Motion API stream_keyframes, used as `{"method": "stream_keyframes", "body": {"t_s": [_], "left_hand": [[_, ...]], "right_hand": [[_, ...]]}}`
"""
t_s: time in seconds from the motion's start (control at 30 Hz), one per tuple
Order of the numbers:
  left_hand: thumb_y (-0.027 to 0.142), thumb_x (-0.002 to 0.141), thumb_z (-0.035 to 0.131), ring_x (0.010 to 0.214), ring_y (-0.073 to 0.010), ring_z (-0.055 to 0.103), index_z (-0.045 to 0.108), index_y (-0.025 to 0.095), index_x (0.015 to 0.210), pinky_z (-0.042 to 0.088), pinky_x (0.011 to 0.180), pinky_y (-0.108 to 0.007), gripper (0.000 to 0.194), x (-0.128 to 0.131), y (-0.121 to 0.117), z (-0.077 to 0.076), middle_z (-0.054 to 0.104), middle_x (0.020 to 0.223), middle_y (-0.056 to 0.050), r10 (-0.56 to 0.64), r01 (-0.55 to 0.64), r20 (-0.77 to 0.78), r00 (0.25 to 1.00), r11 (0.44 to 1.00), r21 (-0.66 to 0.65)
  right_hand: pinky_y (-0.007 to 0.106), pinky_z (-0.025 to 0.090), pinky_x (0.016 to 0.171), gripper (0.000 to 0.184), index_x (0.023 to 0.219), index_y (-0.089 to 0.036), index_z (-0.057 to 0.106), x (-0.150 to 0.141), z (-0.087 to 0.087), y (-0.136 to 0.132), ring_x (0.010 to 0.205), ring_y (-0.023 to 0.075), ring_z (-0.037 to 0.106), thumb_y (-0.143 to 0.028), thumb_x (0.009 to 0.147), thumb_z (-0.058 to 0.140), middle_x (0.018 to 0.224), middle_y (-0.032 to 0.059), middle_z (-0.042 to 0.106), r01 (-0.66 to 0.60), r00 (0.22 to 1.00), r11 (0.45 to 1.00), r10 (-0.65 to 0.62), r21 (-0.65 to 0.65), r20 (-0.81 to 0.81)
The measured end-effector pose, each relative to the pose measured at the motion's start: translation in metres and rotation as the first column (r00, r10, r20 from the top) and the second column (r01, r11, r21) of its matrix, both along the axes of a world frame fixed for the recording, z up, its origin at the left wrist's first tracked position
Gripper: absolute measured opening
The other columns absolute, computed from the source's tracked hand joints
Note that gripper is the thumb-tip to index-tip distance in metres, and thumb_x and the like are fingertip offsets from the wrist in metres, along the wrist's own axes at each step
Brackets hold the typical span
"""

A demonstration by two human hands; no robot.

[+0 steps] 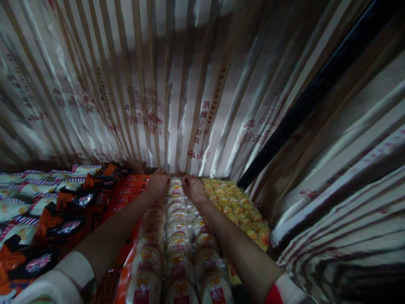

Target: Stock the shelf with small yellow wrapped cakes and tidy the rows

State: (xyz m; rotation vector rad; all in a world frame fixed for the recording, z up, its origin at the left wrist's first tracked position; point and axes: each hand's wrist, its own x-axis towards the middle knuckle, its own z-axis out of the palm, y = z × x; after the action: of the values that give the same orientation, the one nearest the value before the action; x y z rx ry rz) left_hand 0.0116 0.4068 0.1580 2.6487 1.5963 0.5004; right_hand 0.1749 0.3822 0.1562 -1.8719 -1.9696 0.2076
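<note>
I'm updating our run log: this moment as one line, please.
left hand: far end of clear packs, grip unclear; right hand: same end, grip unclear; red packs: left; yellow packs: right; curtain: beyond

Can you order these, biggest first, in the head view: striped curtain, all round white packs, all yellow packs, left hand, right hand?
1. Striped curtain
2. All round white packs
3. All yellow packs
4. Left hand and right hand: too alike to rank

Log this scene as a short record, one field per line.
Left hand: at the far end of the clear packs, grip unclear
Right hand: same far end, grip unclear
Left of packs: red packets, black-and-orange bags
Right of packs: yellow packets
Behind: striped curtain
</note>
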Motion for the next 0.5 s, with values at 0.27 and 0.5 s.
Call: {"method": "stream_keyframes", "body": {"t_s": [0.27, 0.5], "left_hand": [[0.016, 0.08, 0.048, 0.093, -0.0213, 0.053, 0.066, 0.015, 0.08, 0.041, 0.085, -0.032, 0.019, 0.001, -0.003, 0.002, 0.064, 0.089, -0.009, 0.025, -0.025, -0.028, 0.999, 1.0, 0.009], [0.015, 0.08, 0.047, 0.093, -0.0215, 0.053, 0.066, 0.015, 0.08, 0.04, 0.087, -0.034, 0.019, 0.002, -0.003, 0.001, 0.064, 0.088, -0.01, 0.032, -0.032, -0.034, 0.999, 0.999, -0.003]], "right_hand": [[0.027, 0.036, 0.09, 0.016, 0.087, -0.021, 0.068, 0.016, 0.001, -0.008, 0.091, 0.0155, 0.055, -0.021, 0.084, 0.052, 0.087, 0.0034, 0.066, -0.257, 0.966, 0.966, 0.255, 0.036, 0.045], [0.028, 0.034, 0.091, 0.014, 0.084, -0.022, 0.07, 0.02, 0.004, -0.008, 0.084, 0.0135, 0.058, -0.024, 0.084, 0.056, 0.085, 0.0008, 0.07, -0.379, 0.925, 0.925, 0.379, -0.018, 0.034]]}}
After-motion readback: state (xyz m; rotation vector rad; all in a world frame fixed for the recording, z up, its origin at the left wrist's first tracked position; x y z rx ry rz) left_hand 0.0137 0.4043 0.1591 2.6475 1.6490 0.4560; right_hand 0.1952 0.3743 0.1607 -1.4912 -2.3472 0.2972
